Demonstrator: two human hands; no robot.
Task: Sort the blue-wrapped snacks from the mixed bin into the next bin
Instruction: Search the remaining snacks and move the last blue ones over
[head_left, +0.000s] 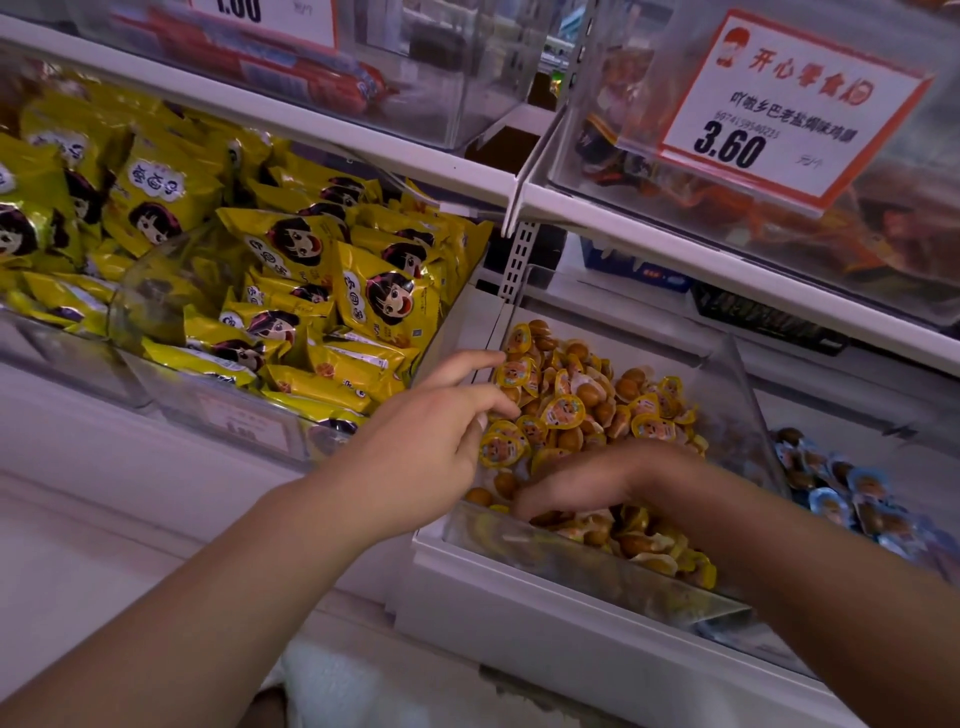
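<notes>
The clear mixed bin in the middle holds several small yellow-wrapped snacks; no blue wrapper shows among them. The bin to its right holds several blue-wrapped snacks. My left hand hovers over the left side of the mixed bin, fingers spread, fingertips touching the yellow packs. My right hand reaches across the front of the pile, fingers dug down among the snacks; whether it holds one is hidden.
A bin of large yellow snack bags sits to the left. An upper shelf carries clear bins and a price sign reading 3.60. A white shelf front runs below the bins.
</notes>
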